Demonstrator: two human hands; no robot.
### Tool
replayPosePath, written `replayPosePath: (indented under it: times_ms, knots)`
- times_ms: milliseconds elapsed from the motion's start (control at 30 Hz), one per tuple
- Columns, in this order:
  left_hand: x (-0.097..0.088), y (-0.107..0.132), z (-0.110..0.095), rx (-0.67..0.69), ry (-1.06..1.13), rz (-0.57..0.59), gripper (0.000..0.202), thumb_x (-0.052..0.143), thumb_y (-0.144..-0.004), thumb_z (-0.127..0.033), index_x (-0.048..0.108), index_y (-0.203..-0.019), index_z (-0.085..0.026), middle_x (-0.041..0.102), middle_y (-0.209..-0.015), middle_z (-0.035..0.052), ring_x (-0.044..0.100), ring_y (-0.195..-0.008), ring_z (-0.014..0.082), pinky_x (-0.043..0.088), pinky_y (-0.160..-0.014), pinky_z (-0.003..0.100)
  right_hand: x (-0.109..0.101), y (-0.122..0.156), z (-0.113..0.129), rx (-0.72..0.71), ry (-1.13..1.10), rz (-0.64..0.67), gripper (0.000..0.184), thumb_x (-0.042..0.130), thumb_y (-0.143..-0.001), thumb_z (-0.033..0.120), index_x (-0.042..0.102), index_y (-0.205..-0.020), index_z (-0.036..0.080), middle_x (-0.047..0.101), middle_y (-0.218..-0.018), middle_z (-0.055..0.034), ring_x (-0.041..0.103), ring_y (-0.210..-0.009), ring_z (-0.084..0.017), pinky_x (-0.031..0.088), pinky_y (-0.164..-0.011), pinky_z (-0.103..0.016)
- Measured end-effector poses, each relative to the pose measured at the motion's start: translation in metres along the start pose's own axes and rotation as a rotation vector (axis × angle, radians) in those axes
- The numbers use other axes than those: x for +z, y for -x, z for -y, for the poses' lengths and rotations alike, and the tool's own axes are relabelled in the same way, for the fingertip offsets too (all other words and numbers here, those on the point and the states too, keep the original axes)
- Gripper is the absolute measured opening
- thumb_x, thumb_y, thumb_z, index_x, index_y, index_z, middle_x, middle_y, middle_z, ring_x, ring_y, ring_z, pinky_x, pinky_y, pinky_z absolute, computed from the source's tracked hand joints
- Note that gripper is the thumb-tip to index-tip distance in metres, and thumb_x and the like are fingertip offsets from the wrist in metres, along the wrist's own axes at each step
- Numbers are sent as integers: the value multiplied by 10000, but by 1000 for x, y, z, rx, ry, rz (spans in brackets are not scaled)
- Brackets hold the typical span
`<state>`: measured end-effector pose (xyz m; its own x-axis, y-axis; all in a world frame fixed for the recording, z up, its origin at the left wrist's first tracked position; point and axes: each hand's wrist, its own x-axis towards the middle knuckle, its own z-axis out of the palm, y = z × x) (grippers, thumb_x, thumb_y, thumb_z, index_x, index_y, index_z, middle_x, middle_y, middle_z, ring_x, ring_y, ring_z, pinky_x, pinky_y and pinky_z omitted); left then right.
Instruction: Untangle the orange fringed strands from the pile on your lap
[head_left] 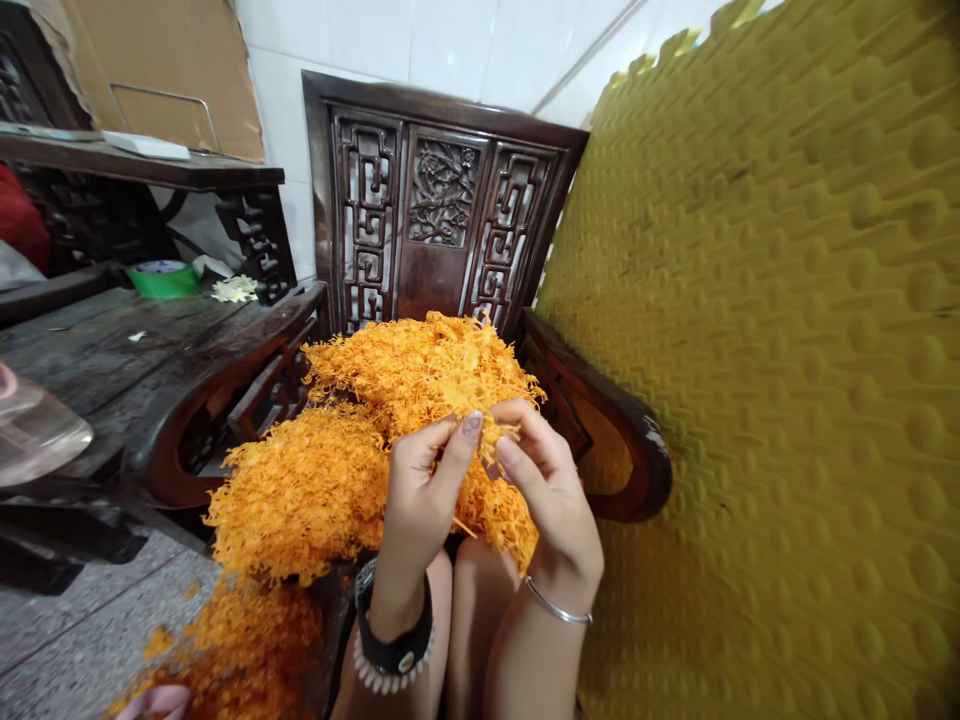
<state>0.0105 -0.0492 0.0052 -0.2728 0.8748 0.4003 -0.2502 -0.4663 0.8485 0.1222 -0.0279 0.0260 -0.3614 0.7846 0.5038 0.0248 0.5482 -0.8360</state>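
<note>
A small orange branching piece point(491, 436), seemingly of plastic, is pinched between my two hands. My left hand point(429, 480) grips it from the left with thumb and forefinger. From the other side, my right hand point(551, 480) pinches its right edge, thumb against curled fingers. Just beyond the fingertips rises a big heap of similar orange pieces point(390, 370), tangled together on the seat of a dark wooden chair. The heap spills left and forward towards my knees. The fingers partly hide the held piece, so its exact shape is unclear.
The carved chair back point(442, 280) stands behind the heap. A yellow foam mat point(787, 350) stands upright along the right. On the dark side table lie green tape point(165, 280) and a pale cluster point(235, 289). More orange pieces point(247, 640) lie low at left.
</note>
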Motion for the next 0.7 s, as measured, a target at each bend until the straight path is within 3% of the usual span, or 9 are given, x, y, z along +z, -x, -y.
replayPosePath:
  times_ms: [233, 333, 400, 500, 700]
  knots:
    - [-8, 3, 2, -11, -83, -54, 341, 536, -858, -402, 568, -612, -167, 489, -549, -16, 426, -522, 91, 334, -509, 214, -3, 4, 0, -52, 106, 133, 196, 490, -859, 251, 460, -675, 191, 377, -577, 47, 337, -518, -83, 285, -485, -232]
    - [-6, 2, -1, -10, -34, 15, 307, 555, -848, -381, 588, -632, -165, 502, -559, -13, 456, -536, 97, 357, -514, 212, -2, 5, 2, -92, 135, 123, 47, 513, -833, 252, 494, -830, 209, 427, -663, 40, 340, -527, -83, 293, -470, -228]
    - [-4, 0, -2, -14, -11, 39, 283, 568, -841, -370, 591, -648, -164, 522, -579, -9, 468, -543, 99, 364, -516, 213, -1, 6, 4, -96, 183, 72, 198, 548, -806, 227, 495, -997, 229, 471, -729, 32, 371, -541, -87, 302, -454, -222]
    - [-4, -1, -1, -27, -25, -36, 365, 542, -853, -401, 505, -577, -165, 434, -521, -32, 382, -484, 80, 302, -464, 213, -3, 7, 9, -136, 289, 71, 307, 564, -802, 160, 530, -1095, 244, 548, -767, 16, 474, -600, -102, 375, -501, -224]
    - [-3, -5, 7, -69, -68, -113, 487, 495, -863, -463, 319, -508, -181, 266, -482, -56, 241, -451, 74, 197, -416, 234, 0, 7, 21, -238, 344, 219, 214, 565, -820, 127, 643, -991, 230, 671, -828, -12, 615, -734, -135, 479, -655, -267]
